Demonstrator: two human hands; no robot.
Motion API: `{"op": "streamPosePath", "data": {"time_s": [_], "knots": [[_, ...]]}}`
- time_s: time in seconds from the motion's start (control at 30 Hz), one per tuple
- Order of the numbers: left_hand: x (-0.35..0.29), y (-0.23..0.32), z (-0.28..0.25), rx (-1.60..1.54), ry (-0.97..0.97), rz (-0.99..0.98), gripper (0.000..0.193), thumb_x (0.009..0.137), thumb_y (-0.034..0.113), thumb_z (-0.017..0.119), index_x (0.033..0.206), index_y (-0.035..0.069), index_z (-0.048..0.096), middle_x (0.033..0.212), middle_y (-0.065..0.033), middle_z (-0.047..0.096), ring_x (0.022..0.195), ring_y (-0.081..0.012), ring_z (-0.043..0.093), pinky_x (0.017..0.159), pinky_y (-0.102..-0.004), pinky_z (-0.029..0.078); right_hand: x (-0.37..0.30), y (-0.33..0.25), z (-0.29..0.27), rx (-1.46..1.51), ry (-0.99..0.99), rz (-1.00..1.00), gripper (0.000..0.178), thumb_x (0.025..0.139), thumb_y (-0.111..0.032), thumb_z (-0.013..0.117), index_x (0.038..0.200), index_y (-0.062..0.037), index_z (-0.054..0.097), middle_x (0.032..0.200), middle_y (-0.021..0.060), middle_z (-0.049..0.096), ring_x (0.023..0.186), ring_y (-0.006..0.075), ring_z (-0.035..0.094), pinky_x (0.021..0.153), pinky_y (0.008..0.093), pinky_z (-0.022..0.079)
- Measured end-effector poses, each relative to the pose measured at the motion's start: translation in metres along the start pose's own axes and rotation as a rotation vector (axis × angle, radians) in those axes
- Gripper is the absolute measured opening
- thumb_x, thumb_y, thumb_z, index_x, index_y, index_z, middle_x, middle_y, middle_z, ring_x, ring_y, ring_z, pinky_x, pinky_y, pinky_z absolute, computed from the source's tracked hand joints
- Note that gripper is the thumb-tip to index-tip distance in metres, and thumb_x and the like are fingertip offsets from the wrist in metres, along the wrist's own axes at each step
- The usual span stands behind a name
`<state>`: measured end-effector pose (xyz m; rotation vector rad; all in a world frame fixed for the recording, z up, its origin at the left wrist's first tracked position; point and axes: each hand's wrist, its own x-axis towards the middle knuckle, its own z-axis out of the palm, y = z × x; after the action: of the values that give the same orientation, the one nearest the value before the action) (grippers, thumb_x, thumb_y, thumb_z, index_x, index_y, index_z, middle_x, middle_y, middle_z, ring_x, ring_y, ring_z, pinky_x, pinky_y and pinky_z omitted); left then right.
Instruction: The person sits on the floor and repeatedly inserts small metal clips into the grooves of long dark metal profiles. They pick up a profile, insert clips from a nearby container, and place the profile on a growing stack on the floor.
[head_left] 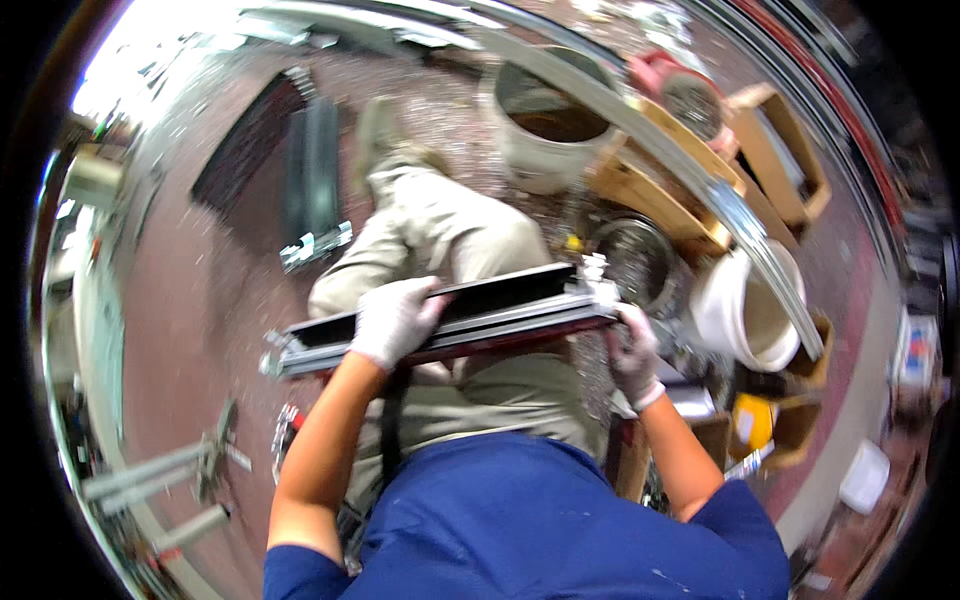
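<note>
Across my lap lies a long metal channel assembly [470, 328] with a black inner face, silver rails and small metal fittings at both ends. My left hand [398, 318], in a white glove, is closed round its near-middle part, left of centre. At the right end, my gloved right hand [633, 355] has its fingers curled against the assembly beside the end fitting. Motion blur smears the finer details. Ahead on the floor rest a dark flat panel [252, 145] and a similar dark channel piece [314, 165] with a bright fitting at its near end.
A white bucket [520, 165] stands ahead, another [712, 305] to the right. Between them are a round metal container [635, 262], wooden boxes [645, 205] and a red round object [690, 95]. A long silver rail [755, 245] crosses above the boxes. A metal stand [160, 470] is at left.
</note>
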<state>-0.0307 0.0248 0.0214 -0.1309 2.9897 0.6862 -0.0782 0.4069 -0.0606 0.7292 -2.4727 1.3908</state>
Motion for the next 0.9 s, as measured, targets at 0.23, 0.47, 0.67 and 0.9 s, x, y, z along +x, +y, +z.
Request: {"op": "streamPosePath", "data": {"time_s": [0.23, 0.47, 0.67, 0.9], "knots": [[-0.016, -0.066, -0.021, 0.109, 0.084, -0.004, 0.025, 0.096, 0.040, 0.068, 0.101, 0.017, 0.076, 0.084, -0.0142, 0.073, 0.084, -0.0385, 0.073, 0.075, -0.0505, 0.056, 0.005, -0.005, 0.014, 0.000, 0.081, 0.162, 0.062, 0.108, -0.039, 0.060, 0.154, -0.0004, 0.045, 0.147, 0.0164, 0.053, 0.127, 0.0284, 0.057, 0.112, 0.0409, 0.043], [-0.161, -0.220, -0.104, 0.033, 0.216, -0.717, 0.041, 0.102, 0.054, 0.056, 0.116, 0.020, 0.075, 0.105, -0.0182, 0.076, 0.104, -0.0410, 0.071, 0.088, -0.0500, 0.056, 0.038, -0.014, 0.037, 0.028, 0.027, 0.221, 0.052, 0.108, -0.014, 0.059, 0.155, 0.0007, 0.042, 0.153, 0.0154, 0.050, 0.131, 0.0285, 0.055, 0.114, 0.0417, 0.044], [-0.372, -0.319, -0.073, 0.142, 0.310, -1.229, 0.050, 0.105, 0.056, 0.047, 0.121, 0.015, 0.069, 0.114, -0.0257, 0.073, 0.111, -0.0469, 0.068, 0.094, -0.0568, 0.052, 0.066, -0.027, 0.084, 0.001, -0.084, 0.241, 0.052, 0.108, -0.015, 0.060, 0.155, 0.0010, 0.043, 0.151, 0.0170, 0.051, 0.130, 0.0278, 0.055, 0.115, 0.0413, 0.043], [-0.596, -0.342, 0.036, 0.152, 0.315, -1.693, 0.063, 0.107, 0.060, 0.038, 0.137, 0.011, 0.063, 0.132, -0.0283, 0.067, 0.123, -0.0463, 0.064, 0.102, -0.0577, 0.051, 0.077, -0.037, 0.116, -0.270, -0.137, -0.091, 0.057, 0.106, -0.021, 0.064, 0.154, 0.0034, 0.044, 0.153, 0.0214, 0.049, 0.140, 0.0325, 0.051, 0.122, 0.0442, 0.038]]}}
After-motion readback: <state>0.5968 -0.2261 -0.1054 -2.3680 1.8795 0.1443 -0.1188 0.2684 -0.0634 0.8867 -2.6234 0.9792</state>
